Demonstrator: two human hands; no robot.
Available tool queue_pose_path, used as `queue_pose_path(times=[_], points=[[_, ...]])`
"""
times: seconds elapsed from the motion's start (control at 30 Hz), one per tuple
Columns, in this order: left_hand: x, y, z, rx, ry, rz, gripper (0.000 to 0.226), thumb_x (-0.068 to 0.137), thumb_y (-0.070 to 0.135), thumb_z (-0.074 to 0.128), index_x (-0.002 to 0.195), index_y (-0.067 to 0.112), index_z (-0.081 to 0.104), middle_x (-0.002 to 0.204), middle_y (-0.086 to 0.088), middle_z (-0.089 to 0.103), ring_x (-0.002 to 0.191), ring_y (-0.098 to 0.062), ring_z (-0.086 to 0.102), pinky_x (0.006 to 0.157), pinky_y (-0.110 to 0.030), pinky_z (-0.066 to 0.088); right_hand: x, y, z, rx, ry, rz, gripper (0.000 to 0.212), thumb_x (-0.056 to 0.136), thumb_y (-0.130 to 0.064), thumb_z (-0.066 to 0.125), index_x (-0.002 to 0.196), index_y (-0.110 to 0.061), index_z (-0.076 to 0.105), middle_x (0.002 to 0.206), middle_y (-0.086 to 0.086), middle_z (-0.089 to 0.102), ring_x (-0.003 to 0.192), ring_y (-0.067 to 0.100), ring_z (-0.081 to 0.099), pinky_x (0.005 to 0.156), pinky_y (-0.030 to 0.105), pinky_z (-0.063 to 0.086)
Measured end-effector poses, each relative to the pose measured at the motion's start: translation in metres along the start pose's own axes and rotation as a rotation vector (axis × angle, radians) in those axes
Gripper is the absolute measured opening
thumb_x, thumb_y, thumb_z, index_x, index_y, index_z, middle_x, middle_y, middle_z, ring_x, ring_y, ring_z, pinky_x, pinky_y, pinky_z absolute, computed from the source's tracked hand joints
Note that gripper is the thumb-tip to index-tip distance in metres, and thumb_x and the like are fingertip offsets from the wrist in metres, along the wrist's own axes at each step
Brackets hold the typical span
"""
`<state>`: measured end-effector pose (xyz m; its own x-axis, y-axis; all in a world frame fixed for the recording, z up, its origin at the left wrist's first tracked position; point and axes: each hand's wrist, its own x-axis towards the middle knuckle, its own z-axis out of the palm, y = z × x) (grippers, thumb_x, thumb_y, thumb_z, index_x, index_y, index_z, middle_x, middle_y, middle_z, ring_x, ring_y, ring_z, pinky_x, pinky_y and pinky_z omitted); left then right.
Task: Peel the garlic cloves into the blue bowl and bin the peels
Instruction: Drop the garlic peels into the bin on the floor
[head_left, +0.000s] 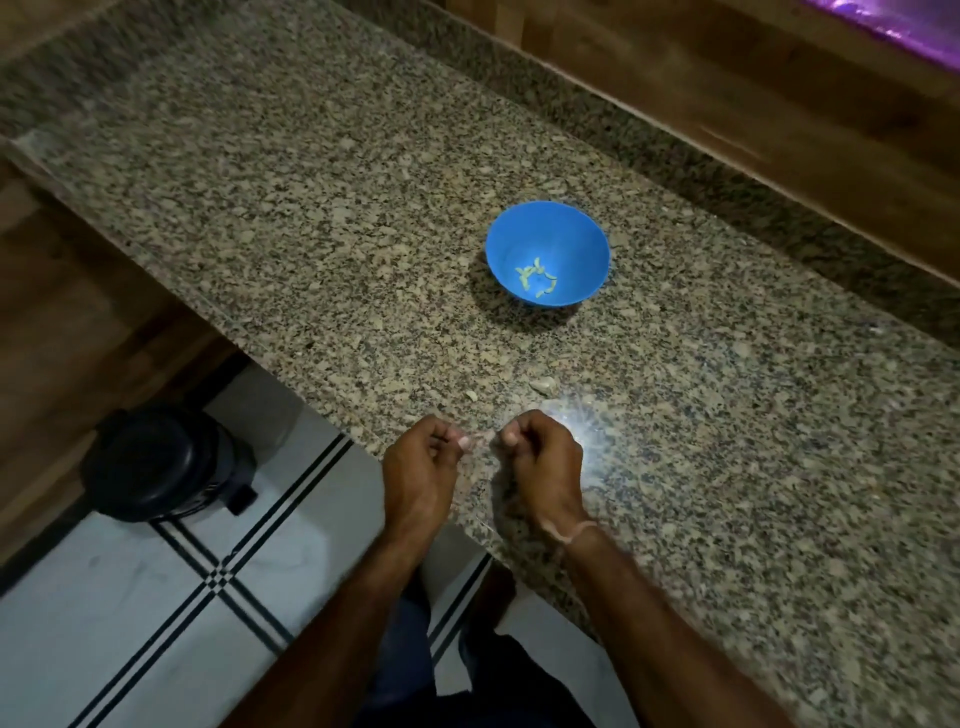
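Note:
A blue bowl (547, 253) stands on the granite counter (311, 218) and holds several pale peeled garlic cloves (535, 280). Close to the counter's front edge, my left hand (423, 467) and my right hand (543, 457) are side by side with curled fingers. Between their fingertips they pinch a small garlic clove (480, 439), which is blurred and mostly hidden. Loose bits of garlic or peel (543, 384) lie on the counter just beyond my hands.
A black bin (161, 462) with its lid shut stands on the tiled floor at the lower left, below the counter edge. A wooden wall panel runs along the back right. A bright glare sits on the counter beside my right hand.

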<state>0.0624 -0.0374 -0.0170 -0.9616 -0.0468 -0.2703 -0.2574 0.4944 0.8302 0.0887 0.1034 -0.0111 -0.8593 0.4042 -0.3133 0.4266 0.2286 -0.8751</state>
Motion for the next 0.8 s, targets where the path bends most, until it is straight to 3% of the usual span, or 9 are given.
queue_pose_path(times=[0.07,0.17,0.23,0.43,0.63,0.8], points=[[0.002,-0.007,-0.012,-0.038,0.022,-0.013,0.013,0.093,0.021,0.076,0.084,0.023,0.067,0.078,0.008,0.071,0.075,-0.013,0.068,0.065,-0.031,0.056,-0.001,-0.015,0.013,0.19,-0.036,0.138,0.023,0.1,0.003,0.059,0.082,-0.009,0.066,0.076,0.004,0.069,0.07,0.014,0.063,0.066,0.026,0.052],[0.008,-0.02,-0.046,-0.066,0.09,-0.014,0.013,0.093,0.021,0.076,0.084,0.022,0.067,0.079,0.008,0.071,0.075,-0.009,0.067,0.063,-0.023,0.049,-0.007,-0.048,0.048,0.466,-0.182,0.287,0.022,0.104,0.005,0.053,0.085,-0.005,0.06,0.064,0.005,0.056,0.054,0.013,0.051,0.052,0.021,0.047],[0.013,-0.029,-0.071,-0.084,0.131,-0.04,0.013,0.093,0.022,0.075,0.083,0.023,0.067,0.079,0.007,0.071,0.075,-0.009,0.067,0.063,-0.02,0.047,-0.012,-0.061,0.075,0.552,-0.289,0.314,0.027,0.104,0.006,0.052,0.081,-0.006,0.059,0.064,0.008,0.054,0.056,0.015,0.049,0.053,0.022,0.047],[0.025,-0.1,-0.194,-0.166,0.33,-0.118,0.016,0.093,0.023,0.075,0.079,0.023,0.067,0.073,0.005,0.07,0.07,-0.011,0.067,0.066,-0.033,0.052,-0.027,-0.096,0.209,0.502,-0.501,0.26,0.03,0.103,0.007,0.051,0.081,-0.01,0.061,0.066,0.005,0.054,0.063,0.016,0.047,0.064,0.026,0.042],[0.022,-0.189,-0.324,-0.197,0.515,-0.211,0.013,0.093,0.022,0.076,0.082,0.021,0.069,0.077,0.005,0.073,0.076,-0.014,0.069,0.074,-0.035,0.053,-0.066,-0.131,0.356,0.52,-0.643,0.304,0.029,0.104,0.007,0.048,0.083,-0.01,0.058,0.063,-0.001,0.058,0.056,0.007,0.052,0.06,0.017,0.048],[0.025,-0.243,-0.398,-0.177,0.594,-0.286,0.017,0.093,0.017,0.076,0.08,0.024,0.068,0.078,0.008,0.072,0.075,-0.008,0.067,0.074,-0.026,0.052,-0.081,-0.139,0.448,0.477,-0.696,0.409,0.035,0.101,0.014,0.046,0.078,-0.009,0.058,0.065,0.003,0.057,0.059,0.012,0.05,0.055,0.018,0.05]])
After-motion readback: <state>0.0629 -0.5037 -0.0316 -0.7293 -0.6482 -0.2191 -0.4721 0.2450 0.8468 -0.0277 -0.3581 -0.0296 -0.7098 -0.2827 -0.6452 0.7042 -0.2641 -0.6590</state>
